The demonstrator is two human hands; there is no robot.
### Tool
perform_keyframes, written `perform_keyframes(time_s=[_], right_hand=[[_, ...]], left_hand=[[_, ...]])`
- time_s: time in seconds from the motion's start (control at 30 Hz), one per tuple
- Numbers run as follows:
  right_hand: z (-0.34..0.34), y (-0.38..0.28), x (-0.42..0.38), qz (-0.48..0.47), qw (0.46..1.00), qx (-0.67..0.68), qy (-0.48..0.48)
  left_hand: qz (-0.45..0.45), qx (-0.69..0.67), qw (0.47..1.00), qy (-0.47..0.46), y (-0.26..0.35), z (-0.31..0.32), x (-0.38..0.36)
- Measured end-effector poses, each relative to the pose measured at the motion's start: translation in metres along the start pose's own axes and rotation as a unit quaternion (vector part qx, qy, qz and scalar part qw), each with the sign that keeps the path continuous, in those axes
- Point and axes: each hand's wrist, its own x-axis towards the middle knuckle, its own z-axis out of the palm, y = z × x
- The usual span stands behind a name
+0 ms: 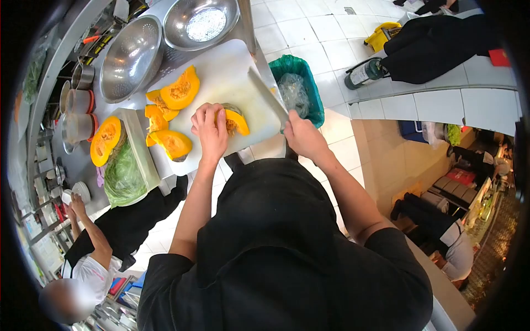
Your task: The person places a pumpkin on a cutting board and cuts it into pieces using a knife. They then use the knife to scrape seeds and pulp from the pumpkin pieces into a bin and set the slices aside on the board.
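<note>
a pumpkin piece [237, 122] is held down on the white cutting board [221, 60] by the left hand [211, 131], near the board's edge closest to the person. its flesh is bright orange and moist-looking, its rind is dark and mottled greenish, and a hollow of stringy, deeper orange pulp is exposed on the cut side. the left grip is narrow, with the fingers bent over the rind. the right grip is closed around the knife [268, 95] by the right hand [305, 138]; the handle is mostly hidden, and the blade is slanted over the board, apart from the piece. thick orange pumpkin chunks [181, 91] are gathered at the board's left side, some with ragged pulp still attached. farther left, a larger pumpkin section [106, 142] is set beside plastic-wrapped greens [130, 174]. two perforated metal colanders [132, 58] are placed beyond the board on the counter [83, 168], and a green-lined bin [314, 94] is seen to the right.
</note>
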Motion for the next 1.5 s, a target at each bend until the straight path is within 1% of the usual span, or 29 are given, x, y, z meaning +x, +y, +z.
perform_keyframes(time_s=[0.03, 0.07, 0.13, 0.17, 0.2, 0.23, 0.27, 0.3, 0.33, 0.37, 0.4, 0.43, 0.5, 0.6, 0.73, 0.83, 0.9, 1.0, 1.23, 1.3, 1.5], right_hand=[[-0.002, -0.003, -0.002, 0.040, 0.998, -0.023, 0.030], [-0.004, -0.008, -0.005, 0.041, 0.999, -0.022, 0.028], [-0.006, -0.021, -0.012, 0.026, 0.997, -0.075, 0.023], [-0.002, -0.027, -0.017, 0.029, 0.997, -0.074, 0.022], [0.005, -0.034, -0.022, -0.017, 0.993, -0.114, 0.020], [0.012, -0.040, -0.027, -0.062, 0.986, -0.153, 0.017], [0.020, -0.045, -0.031, -0.103, 0.978, -0.180, 0.034], [0.023, -0.053, -0.036, -0.098, 0.979, -0.177, 0.033], [0.022, -0.062, -0.042, -0.084, 0.982, -0.168, -0.004], [0.023, -0.067, -0.048, -0.070, 0.984, -0.158, -0.041], [0.031, -0.065, -0.053, -0.091, 0.979, -0.181, -0.018], [0.035, -0.063, -0.057, -0.088, 0.980, -0.178, -0.018], [0.039, -0.061, -0.064, -0.104, 0.975, -0.194, 0.023], [0.039, -0.063, -0.068, -0.087, 0.976, -0.198, 0.003], [0.042, -0.063, -0.070, -0.086, 0.983, -0.164, 0.007], [0.038, -0.068, -0.066, -0.070, 0.988, -0.136, -0.008], [0.034, -0.073, -0.059, -0.034, 0.991, -0.104, -0.074], [0.035, -0.075, -0.050, -0.036, 0.994, -0.078, -0.071], [0.041, -0.079, -0.025, -0.035, 0.996, -0.066, -0.054], [0.043, -0.080, -0.017, -0.053, 0.996, -0.058, -0.031], [0.037, -0.074, -0.026, -0.064, 0.997, -0.045, -0.012]], left_hand=[[-0.003, 0.000, 1.000, 0.000, 0.000, -0.002, 0.000], [-0.003, -0.002, 1.000, -0.014, 0.000, -0.004, 0.001], [0.000, -0.004, 1.000, -0.030, -0.001, -0.004, 0.001], [0.018, 0.019, 0.999, -0.032, -0.003, -0.003, 0.000], [0.036, 0.041, 0.998, -0.033, -0.004, -0.002, -0.001], [0.037, 0.041, 0.998, -0.038, -0.004, -0.001, -0.002], [0.032, 0.049, 0.998, -0.028, -0.003, 0.000, -0.002], [0.029, 0.057, 0.998, -0.019, -0.003, 0.002, -0.002], [0.030, 0.057, 0.998, -0.025, -0.007, 0.004, -0.004], [0.037, 0.047, 0.998, 0.000, -0.013, 0.008, -0.007], [0.044, 0.037, 0.998, 0.026, -0.016, 0.010, -0.008], [0.045, 0.038, 0.998, 0.021, -0.019, 0.012, -0.007], [0.055, 0.007, 0.997, 0.050, -0.022, 0.015, -0.007], [0.059, -0.009, 0.997, 0.054, -0.021, 0.013, -0.006], [0.062, -0.014, 0.997, 0.045, -0.020, 0.010, -0.005], [0.060, -0.010, 0.997, 0.040, -0.021, 0.011, -0.005], [0.067, -0.003, 0.997, 0.043, -0.023, 0.011, -0.003], [0.067, 0.003, 0.997, 0.037, -0.025, 0.011, -0.003], [0.060, 0.009, 0.998, 0.035, -0.019, 0.011, -0.003], [0.048, 0.013, 0.998, 0.035, -0.017, 0.011, -0.003], [0.039, 0.032, 0.998, 0.041, -0.015, 0.013, -0.003]])
